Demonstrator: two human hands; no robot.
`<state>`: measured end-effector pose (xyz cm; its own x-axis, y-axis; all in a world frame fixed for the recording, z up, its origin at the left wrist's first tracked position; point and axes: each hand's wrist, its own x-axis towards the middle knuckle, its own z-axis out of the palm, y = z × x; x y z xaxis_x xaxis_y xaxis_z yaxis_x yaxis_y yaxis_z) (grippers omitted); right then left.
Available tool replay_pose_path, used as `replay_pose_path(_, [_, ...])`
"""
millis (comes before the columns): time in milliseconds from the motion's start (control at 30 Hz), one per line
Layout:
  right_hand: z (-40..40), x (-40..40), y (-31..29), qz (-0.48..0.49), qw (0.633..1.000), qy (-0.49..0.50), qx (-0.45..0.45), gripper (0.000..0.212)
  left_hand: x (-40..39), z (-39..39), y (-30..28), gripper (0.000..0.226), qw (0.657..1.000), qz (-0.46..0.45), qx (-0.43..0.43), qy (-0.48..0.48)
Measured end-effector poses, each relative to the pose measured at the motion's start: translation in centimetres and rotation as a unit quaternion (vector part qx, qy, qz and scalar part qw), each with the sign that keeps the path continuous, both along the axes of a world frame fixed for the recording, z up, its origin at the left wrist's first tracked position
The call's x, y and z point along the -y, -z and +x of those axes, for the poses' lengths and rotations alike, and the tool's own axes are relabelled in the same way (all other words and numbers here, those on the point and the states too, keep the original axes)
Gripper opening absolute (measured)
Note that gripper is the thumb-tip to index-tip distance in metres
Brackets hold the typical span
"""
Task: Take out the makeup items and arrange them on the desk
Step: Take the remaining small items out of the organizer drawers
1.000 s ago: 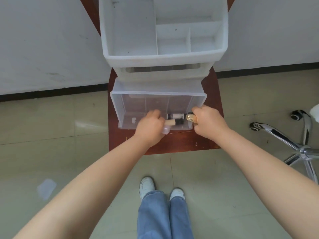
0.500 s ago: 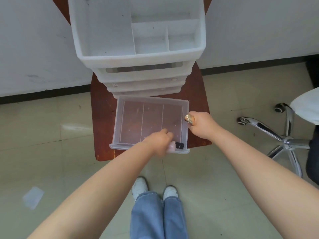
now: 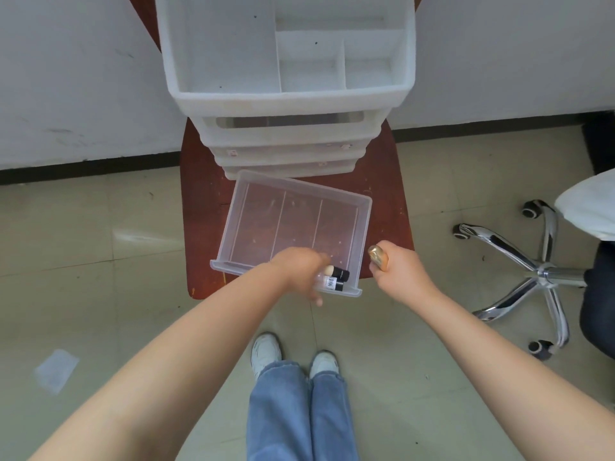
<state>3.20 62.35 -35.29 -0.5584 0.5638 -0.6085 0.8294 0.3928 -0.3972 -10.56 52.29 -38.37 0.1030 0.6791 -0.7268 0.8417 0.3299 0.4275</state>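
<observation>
Clear plastic drawer [image 3: 299,224], rectangular and ribbed, lies skewed on the red-brown wooden desk [image 3: 386,194], at 6 o'clock from the frosted white organizer [image 3: 286,94]. Left hand [image 3: 301,266], motion-blurred over the drawer's front edge; its grip cannot be told. Two small black-capped cylindrical bottles [image 3: 334,277] lie in the drawer's 5 o'clock corner. Right hand [image 3: 399,271] grips a shiny gold tube [image 3: 377,257] at the drawer's 3 o'clock.

A white wall [image 3: 66,78] with a dark baseboard [image 3: 83,166] meets glossy beige floor tiles [image 3: 83,261]. A chrome-legged swivel chair [image 3: 539,274] stands right of the reddish-brown tabletop [image 3: 203,207].
</observation>
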Motion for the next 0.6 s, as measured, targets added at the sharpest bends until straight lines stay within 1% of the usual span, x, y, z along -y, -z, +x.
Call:
replay_pose_path(33, [0.3, 0.5, -0.2, 0.018, 1.000, -0.003, 0.002, 0.004, 0.3, -0.2, -0.3, 0.070, 1.000, 0.003, -0.005, -0.009])
replay_pose_path(133, [1.0, 2.3, -0.5, 0.026, 0.999, -0.043, 0.014, 0.019, 1.7, -1.0, -1.3, 0.067, 0.999, 0.033, -0.011, -0.034])
replay_pose_path(200, [0.9, 3.8, -0.5, 0.018, 0.998, -0.057, 0.002, 0.021, 2.6, -1.7, -1.7, 0.063, 0.997, 0.045, -0.009, -0.055])
replay_pose_path(267, [0.6, 4.9, -0.3, 0.012, 0.999, -0.039, -0.026, 0.019, 3.1, -2.2, -1.7, 0.057, 0.996, 0.047, -0.014, -0.070])
replay_pose_path(300, [0.5, 5.3, -0.1, -0.001, 0.999, -0.014, -0.034, 0.016, 3.3, -2.3, -1.4, 0.056, 0.997, 0.042, -0.017, -0.068])
replay_pose_path(367, [0.0, 5.8, 0.0, -0.068, 0.995, 0.071, -0.032, 0.009, 3.5, -2.5, -0.8, 0.059, 0.998, 0.026, -0.024, -0.055])
replay_pose_path(433, [-0.5, 6.1, 0.2, -0.143, 0.978, 0.154, -0.019, 0.003, 3.3, -2.6, -0.5, 0.064, 0.998, 0.011, -0.024, -0.051])
replay_pose_path(500, [-0.9, 6.2, 0.6, -0.184, 0.961, 0.204, -0.016, 0.019, 3.0, -2.7, -0.2, 0.067, 0.998, 0.002, -0.009, -0.060])
replay_pose_path(533, [-1.1, 6.3, 0.7, -0.209, 0.950, 0.233, -0.020, 0.023, 3.0, -2.8, -0.2, 0.066, 0.997, -0.004, 0.006, -0.072])
replay_pose_path(600, [-1.5, 6.4, 0.9, -0.249, 0.918, 0.304, -0.046, 0.025, 2.8, -3.0, -0.3, 0.059, 0.992, -0.013, 0.050, -0.112])
